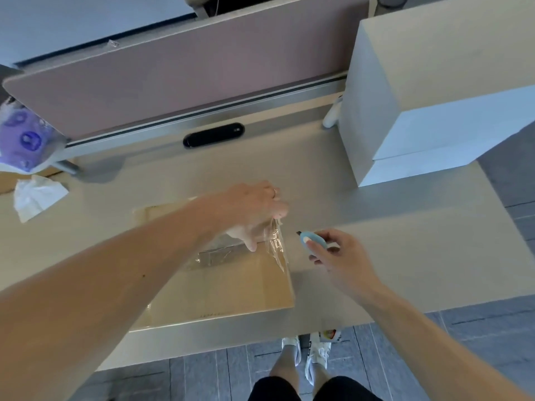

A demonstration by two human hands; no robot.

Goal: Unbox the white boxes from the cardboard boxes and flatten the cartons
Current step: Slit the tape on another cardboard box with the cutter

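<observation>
A flattened brown cardboard carton point(231, 287) lies on the desk in front of me. My left hand point(252, 212) reaches across it and pinches a strip of clear packing tape point(276, 244) lifted off the carton's right edge. Just right of the carton, my right hand point(335, 256) holds a small light-blue box cutter point(311, 240), its dark blade tip pointing toward the tape. Two large white boxes point(428, 91) stand stacked at the back right of the desk.
A pink-brown divider panel point(173, 79) runs along the desk's far edge, with a black oval grommet point(213, 135) below it. A purple tissue pack point(23, 140) and a white tissue point(37, 195) lie at the left. My feet point(304, 360) stand beneath the near desk edge.
</observation>
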